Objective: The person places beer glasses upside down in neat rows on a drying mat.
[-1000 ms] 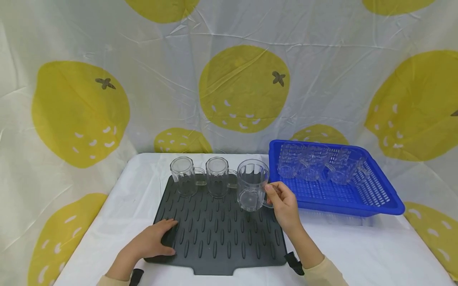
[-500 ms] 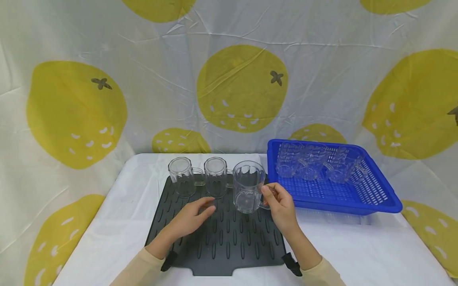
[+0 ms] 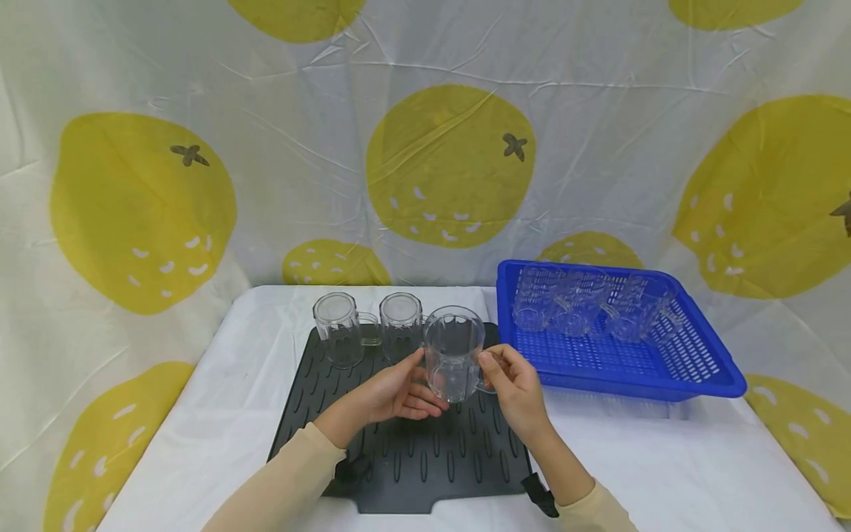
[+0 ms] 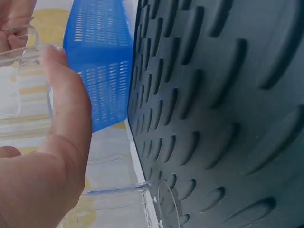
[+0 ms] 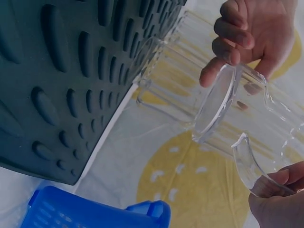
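Observation:
In the head view my right hand (image 3: 521, 395) pinches the handle of a clear glass mug (image 3: 455, 351), mouth up, over the dark ribbed mat (image 3: 399, 480). My left hand (image 3: 395, 391) cups the mug's lower left side, thumb on the wall and fingers around the base. The right wrist view shows those curled left fingers (image 5: 228, 47) at the mug's thick base (image 5: 213, 109). Two more glass mugs stand upside down along the mat's far edge, one at the left (image 3: 339, 332) and one beside it (image 3: 401, 325), handles to the right.
A blue perforated basket (image 3: 612, 384) stands right of the mat, holding several clear glass mugs (image 3: 578, 303) at its back. White cloth (image 3: 631, 473) covers the table. A lemon-print curtain (image 3: 299, 148) hangs behind.
My left hand has left the mat's left edge and come right to the mug's lower side. The right hand has brought the mug slightly left and nearer.

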The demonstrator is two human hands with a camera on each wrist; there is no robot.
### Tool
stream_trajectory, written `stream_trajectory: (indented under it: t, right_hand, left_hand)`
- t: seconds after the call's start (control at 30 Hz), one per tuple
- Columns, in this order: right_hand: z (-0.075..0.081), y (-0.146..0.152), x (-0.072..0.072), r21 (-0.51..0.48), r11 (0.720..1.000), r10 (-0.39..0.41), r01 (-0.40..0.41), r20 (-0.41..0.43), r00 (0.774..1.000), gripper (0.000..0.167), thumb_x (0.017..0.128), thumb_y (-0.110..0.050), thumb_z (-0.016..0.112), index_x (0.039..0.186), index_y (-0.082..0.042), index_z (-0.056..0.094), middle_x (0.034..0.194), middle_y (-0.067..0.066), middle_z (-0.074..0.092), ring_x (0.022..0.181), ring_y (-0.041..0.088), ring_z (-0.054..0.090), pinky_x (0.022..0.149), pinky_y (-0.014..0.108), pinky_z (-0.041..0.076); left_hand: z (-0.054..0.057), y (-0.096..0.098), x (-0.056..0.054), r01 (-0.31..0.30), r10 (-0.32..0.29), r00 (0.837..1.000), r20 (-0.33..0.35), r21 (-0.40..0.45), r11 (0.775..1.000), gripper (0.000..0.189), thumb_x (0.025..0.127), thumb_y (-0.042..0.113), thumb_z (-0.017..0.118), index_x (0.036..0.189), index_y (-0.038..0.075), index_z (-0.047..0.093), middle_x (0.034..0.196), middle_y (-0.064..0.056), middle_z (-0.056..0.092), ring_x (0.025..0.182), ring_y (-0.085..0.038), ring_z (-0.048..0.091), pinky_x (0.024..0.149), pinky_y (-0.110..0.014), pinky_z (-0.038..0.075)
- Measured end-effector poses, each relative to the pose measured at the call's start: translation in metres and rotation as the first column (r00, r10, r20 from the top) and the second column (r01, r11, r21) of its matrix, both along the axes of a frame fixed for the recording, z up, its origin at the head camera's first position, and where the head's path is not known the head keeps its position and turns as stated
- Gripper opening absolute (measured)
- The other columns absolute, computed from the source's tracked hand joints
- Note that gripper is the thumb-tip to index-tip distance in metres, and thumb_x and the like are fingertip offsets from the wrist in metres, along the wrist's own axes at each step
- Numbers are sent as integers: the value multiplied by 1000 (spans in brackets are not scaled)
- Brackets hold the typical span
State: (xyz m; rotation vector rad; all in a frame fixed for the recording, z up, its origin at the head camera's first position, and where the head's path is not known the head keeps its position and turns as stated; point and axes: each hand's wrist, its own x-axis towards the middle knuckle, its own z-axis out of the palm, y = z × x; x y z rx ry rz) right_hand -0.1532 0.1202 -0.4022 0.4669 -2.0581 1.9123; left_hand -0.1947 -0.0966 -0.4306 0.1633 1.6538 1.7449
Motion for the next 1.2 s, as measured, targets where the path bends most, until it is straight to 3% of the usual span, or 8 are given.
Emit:
stream_trajectory:
  t: [0.1, 0.27, 0.47, 0.63, 0.73, 0.9, 1.07, 1.2]
  right_hand:
    - [-1, 1, 1, 12, 1000, 21, -21, -18, 1000, 13, 99, 1, 51, 91, 7, 60, 72, 2, 51, 64, 13, 50, 61, 24, 48]
    - [-4, 3, 2, 34, 995, 93, -91, -73, 993, 12, 98, 4, 49, 92, 6, 59, 76, 2, 52, 67, 11, 51, 63, 23, 49]
    - [-6, 5, 2, 19, 980, 198, -197, -126, 972, 15, 99, 6, 44, 90, 7, 55, 79, 9, 51, 71, 16, 50, 67, 23, 46]
    - [-9, 7, 2, 19, 972, 233, -233, -147, 961, 18, 99, 7, 41, 87, 6, 55, 80, 10, 53, 76, 17, 53, 71, 23, 47]
    - [-11, 9, 3, 42, 974, 225, -222, -171, 959, 19, 97, 9, 42, 86, 4, 56, 79, 9, 54, 77, 15, 54, 72, 23, 47]
    - [-14, 10, 1, 125, 977, 199, -172, -258, 945, 21, 91, 15, 48, 82, -1, 59, 81, 9, 55, 77, 15, 52, 67, 25, 44]
    - [-15, 12, 1, 198, 967, 212, -163, -265, 941, 20, 90, 12, 54, 82, -5, 61, 88, 8, 59, 85, 17, 53, 71, 28, 45]
    - [-16, 14, 2, 264, 950, 236, -167, -256, 937, 19, 91, 6, 59, 83, -10, 63, 92, 9, 62, 92, 18, 55, 78, 29, 46]
  left_hand:
    - [1, 1, -3, 21, -21, 999, 29, 15, 1000, 82, 101, 61, 25, 144, -8, 33, 106, -20, 70, 83, -17, 71, 69, -25, 56]
    - [1, 1, -5, 36, -40, 997, 59, 59, 998, 76, 102, 58, 24, 136, -6, 45, 102, -15, 71, 83, -16, 70, 73, -27, 56]
    - [1, 3, -6, 34, -49, 994, 97, 145, 989, 80, 101, 61, 25, 137, -7, 44, 102, -14, 70, 86, -17, 70, 76, -27, 56]
    - [3, 6, -6, 39, -65, 990, 128, 198, 980, 77, 101, 60, 25, 135, -7, 43, 94, -9, 70, 83, -16, 70, 74, -26, 56]
    - [5, 6, -7, 30, -54, 992, 118, 201, 979, 74, 102, 58, 25, 135, -6, 42, 96, -9, 69, 83, -16, 70, 73, -27, 56]
    - [7, 4, -9, -3, -14, 996, 85, 196, 981, 68, 103, 53, 28, 138, -5, 35, 114, -15, 61, 95, -21, 68, 78, -36, 55]
    - [9, 3, -11, -71, 37, 990, 133, 258, 964, 66, 103, 46, 36, 144, -5, 25, 125, -20, 51, 96, -22, 68, 81, -33, 55]
    - [10, 2, -12, -112, 71, 985, 156, 273, 955, 59, 104, 41, 38, 144, -1, 30, 125, -19, 53, 96, -23, 68, 78, -29, 56]
